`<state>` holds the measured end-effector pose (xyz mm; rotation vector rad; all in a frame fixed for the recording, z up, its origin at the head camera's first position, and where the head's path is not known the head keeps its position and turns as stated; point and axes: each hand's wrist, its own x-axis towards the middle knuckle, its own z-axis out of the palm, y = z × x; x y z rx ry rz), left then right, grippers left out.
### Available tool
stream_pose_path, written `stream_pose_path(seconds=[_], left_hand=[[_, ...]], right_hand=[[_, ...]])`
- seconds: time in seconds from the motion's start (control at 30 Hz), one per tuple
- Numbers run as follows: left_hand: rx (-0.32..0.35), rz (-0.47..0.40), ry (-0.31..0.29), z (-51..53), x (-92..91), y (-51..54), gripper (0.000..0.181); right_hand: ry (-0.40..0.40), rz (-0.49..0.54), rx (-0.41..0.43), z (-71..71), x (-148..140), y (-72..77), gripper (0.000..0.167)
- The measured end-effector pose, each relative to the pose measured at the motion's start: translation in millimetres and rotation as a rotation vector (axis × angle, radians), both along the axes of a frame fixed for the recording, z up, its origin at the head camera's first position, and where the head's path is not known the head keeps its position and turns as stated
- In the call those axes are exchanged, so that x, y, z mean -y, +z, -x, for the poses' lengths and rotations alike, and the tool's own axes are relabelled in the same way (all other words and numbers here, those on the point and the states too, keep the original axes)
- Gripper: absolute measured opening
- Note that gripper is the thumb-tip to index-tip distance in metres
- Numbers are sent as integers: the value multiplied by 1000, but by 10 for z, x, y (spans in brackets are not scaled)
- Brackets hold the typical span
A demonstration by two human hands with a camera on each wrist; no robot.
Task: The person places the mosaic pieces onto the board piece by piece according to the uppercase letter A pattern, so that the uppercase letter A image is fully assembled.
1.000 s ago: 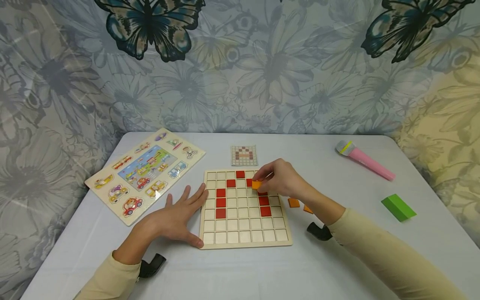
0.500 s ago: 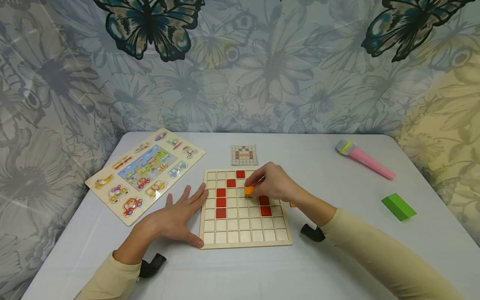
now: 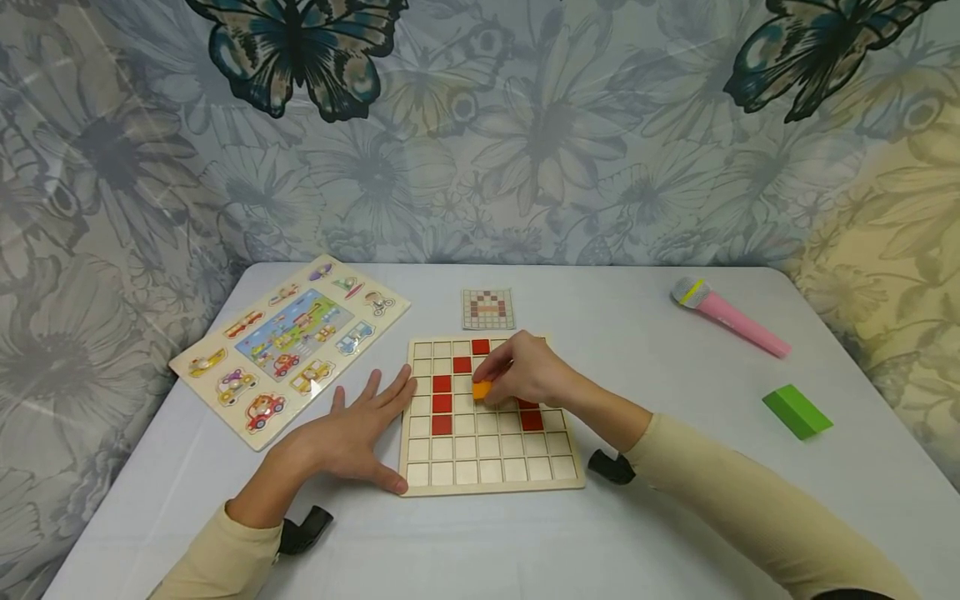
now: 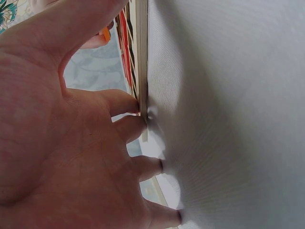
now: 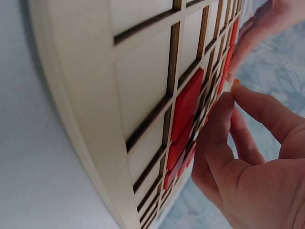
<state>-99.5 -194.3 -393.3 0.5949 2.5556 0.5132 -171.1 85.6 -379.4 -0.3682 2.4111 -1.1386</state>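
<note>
A wooden grid board [image 3: 491,473] lies on the white table with several red square tiles [image 3: 442,403] set in its cells. Over the board's upper middle, my right hand [image 3: 534,372] pinches an orange square tile [image 3: 481,390] between thumb and fingertips. Only a sliver of that orange tile [image 5: 236,82] shows in the right wrist view, and some red tiles are behind the hand. My left hand [image 3: 348,437] has its fingers spread along the board's left side. In the left wrist view, the left hand's fingertips [image 4: 131,102] touch the board's edge and the cloth.
Behind the board lies a small pattern card [image 3: 488,309]. A vehicle picture puzzle [image 3: 296,333] is at the left. On the right are a pink toy microphone [image 3: 742,325] and a green block [image 3: 798,412].
My right hand has moved left and slightly nearer across the board with the orange tile. Two orange tiles on the table at right are now hidden by the right arm. The left hand stays put.
</note>
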Motion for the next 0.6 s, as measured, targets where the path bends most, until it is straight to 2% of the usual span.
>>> stream_pose_path(seconds=[0.23,0.6], left_hand=[[7,-4,4,6,2,-6,137],[5,0,5,12,8,-12,136]], right_hand=[[16,-42,-8,-19,72,-26,23],[44,-47,-1,-41,164,-7,24]])
